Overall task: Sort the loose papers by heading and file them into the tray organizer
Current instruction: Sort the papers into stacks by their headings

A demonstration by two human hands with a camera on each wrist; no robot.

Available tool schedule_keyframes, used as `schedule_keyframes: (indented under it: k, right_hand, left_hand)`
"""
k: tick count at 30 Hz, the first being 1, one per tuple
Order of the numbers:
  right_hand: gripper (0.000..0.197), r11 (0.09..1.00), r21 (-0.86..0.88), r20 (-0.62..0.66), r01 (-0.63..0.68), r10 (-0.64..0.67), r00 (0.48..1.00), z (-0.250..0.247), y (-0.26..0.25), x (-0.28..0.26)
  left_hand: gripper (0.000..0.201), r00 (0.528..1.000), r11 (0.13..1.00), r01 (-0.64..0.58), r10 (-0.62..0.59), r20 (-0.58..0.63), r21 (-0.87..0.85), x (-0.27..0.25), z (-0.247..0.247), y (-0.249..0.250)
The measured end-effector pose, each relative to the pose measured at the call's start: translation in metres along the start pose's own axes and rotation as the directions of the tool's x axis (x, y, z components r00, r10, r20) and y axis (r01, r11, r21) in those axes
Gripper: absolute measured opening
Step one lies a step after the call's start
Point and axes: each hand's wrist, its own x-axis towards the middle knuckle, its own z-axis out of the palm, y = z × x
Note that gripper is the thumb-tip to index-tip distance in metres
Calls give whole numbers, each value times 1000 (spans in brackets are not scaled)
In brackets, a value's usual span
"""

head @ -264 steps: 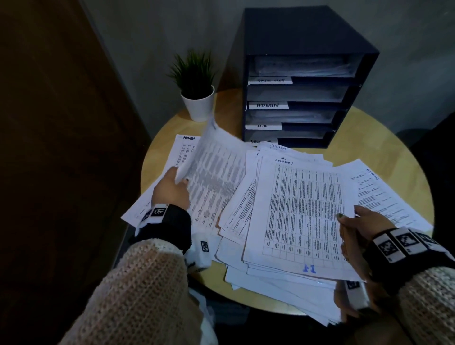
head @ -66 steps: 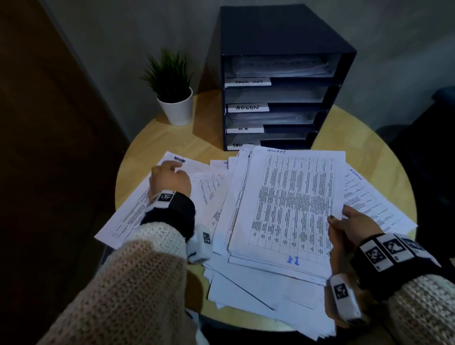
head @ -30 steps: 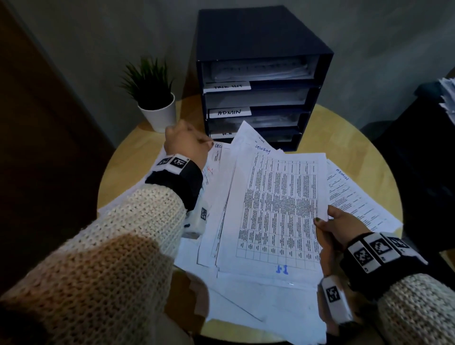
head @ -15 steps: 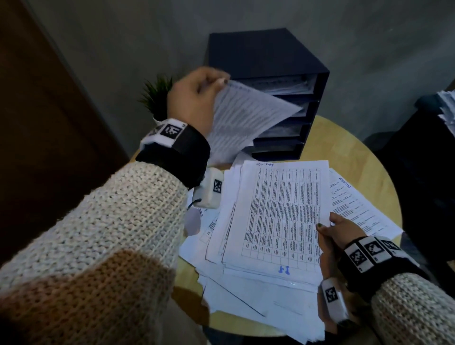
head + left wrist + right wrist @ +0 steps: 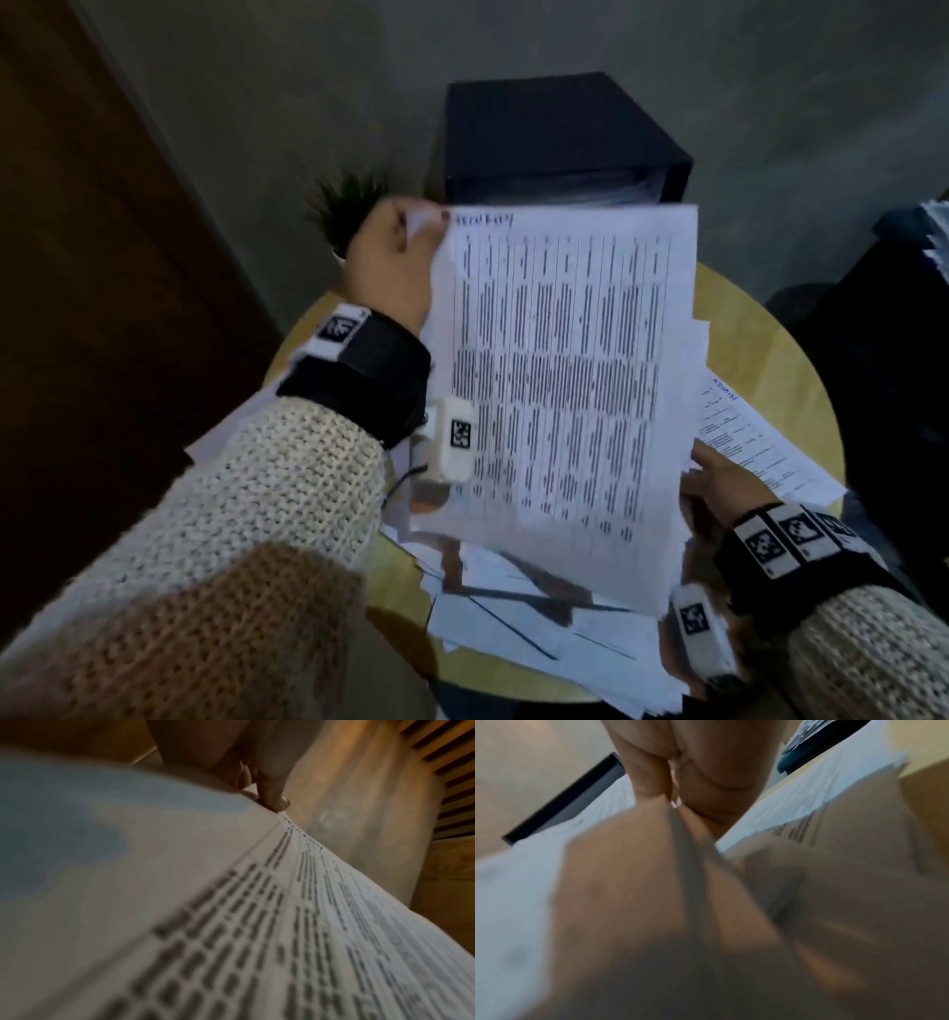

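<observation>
My left hand [image 5: 418,228] pinches the top left corner of a printed table sheet [image 5: 560,370] with a handwritten heading, holding it raised and facing me above the pile. In the left wrist view the fingertips [image 5: 272,801] clamp that sheet [image 5: 231,912] at its corner. My right hand [image 5: 714,475] grips the right edge of the paper stack [image 5: 672,555] on the table, mostly hidden behind the raised sheet; the right wrist view shows thumb and fingers [image 5: 652,780] pinching blurred paper edges [image 5: 808,787]. The black tray organizer [image 5: 554,133] stands behind, its slots covered by the sheet.
More loose sheets [image 5: 513,632] lie spread at the near edge of the round wooden table [image 5: 744,329]. A sheet headed ADMIN [image 5: 744,437] lies at the right. A small potted plant [image 5: 349,205] stands left of the organizer. Dark furniture with papers [image 5: 914,308] is at the right.
My left hand picked a sheet from the left of the pile, lifted it and swung it over the stack to face me. The right hand stayed on the stack's edge.
</observation>
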Motion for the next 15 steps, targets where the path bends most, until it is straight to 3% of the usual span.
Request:
schedule_keyframes:
  k: [4, 7, 9, 10, 12, 15]
  right_hand:
    - [24, 995, 93, 92, 38, -47, 995, 9, 0, -4]
    - [23, 992, 100, 166, 83, -99, 981, 17, -2, -13]
    - [44, 986, 158, 208, 59, -91, 974, 19, 1, -13]
    - [46, 983, 173, 223, 62, -100, 970, 20, -1, -16]
    - [25, 980, 182, 216, 77, -116, 969, 20, -1, -16]
    - [38, 982, 184, 265, 50, -99, 959, 20, -2, -17]
  left_hand:
    - [14, 977, 967, 208, -212, 16, 146, -30, 7, -49]
    - [20, 943, 933, 326, -332, 17, 154, -43, 11, -67]
    - [15, 941, 931, 328, -337, 31, 162, -46, 13, -70]
    - [13, 944, 933, 317, -327, 35, 172, -46, 15, -71]
    - [13, 950, 937, 300, -311, 35, 178, -46, 17, -72]
    - [15, 956, 955, 272, -282, 75, 118, -48, 19, -77]
